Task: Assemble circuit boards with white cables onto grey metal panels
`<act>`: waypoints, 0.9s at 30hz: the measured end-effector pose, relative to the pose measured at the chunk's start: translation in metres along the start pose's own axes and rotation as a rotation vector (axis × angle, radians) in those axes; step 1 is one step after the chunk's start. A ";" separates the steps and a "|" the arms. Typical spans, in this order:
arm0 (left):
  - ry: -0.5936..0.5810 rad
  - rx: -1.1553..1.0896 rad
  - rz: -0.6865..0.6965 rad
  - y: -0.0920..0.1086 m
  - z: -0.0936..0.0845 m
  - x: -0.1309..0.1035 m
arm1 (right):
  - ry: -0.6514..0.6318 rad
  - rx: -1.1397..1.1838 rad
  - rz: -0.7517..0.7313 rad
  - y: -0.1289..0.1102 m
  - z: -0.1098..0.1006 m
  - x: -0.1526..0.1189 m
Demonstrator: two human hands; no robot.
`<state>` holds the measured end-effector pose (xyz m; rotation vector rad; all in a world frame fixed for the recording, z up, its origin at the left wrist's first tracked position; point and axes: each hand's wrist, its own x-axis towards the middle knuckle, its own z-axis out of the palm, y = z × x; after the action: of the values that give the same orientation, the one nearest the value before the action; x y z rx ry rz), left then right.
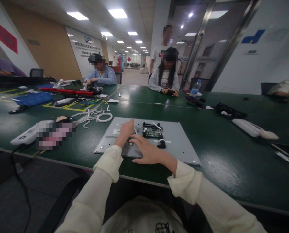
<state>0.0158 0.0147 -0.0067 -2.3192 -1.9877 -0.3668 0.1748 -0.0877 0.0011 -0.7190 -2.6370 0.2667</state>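
Observation:
A grey flat metal panel (174,139), like the back of a display, lies on the green table in front of me. Fixed on it is a black frame with a green circuit board (151,131) and a few cables. My left hand (127,131) is closed over the panel's left half, just left of the board; whatever is between its fingers is hidden. Close by on the right, my right hand (148,151) hovers over or rests on the panel's front edge, thumb and fingers apart. Nothing shows in it.
On the left stand a white power strip (25,134), a pink item, loose white cables (92,116), a white ring (104,117) and a blue tray (32,99). A white handheld device (252,128) and a bottle (195,87) are on the right. People sit across the table.

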 end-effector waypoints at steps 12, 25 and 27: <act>0.316 0.024 0.037 0.002 -0.028 -0.024 | -0.084 -0.086 0.162 0.034 0.006 0.008; 0.257 -0.016 0.094 0.004 -0.025 -0.027 | -0.019 -0.287 0.675 0.127 -0.017 -0.022; 0.222 -0.010 0.112 0.004 -0.024 -0.027 | -0.008 -0.332 0.751 0.141 -0.022 -0.032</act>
<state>0.0132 -0.0167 0.0106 -2.2699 -1.7501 -0.5974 0.2718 0.0174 -0.0289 -1.8045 -2.3217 0.0233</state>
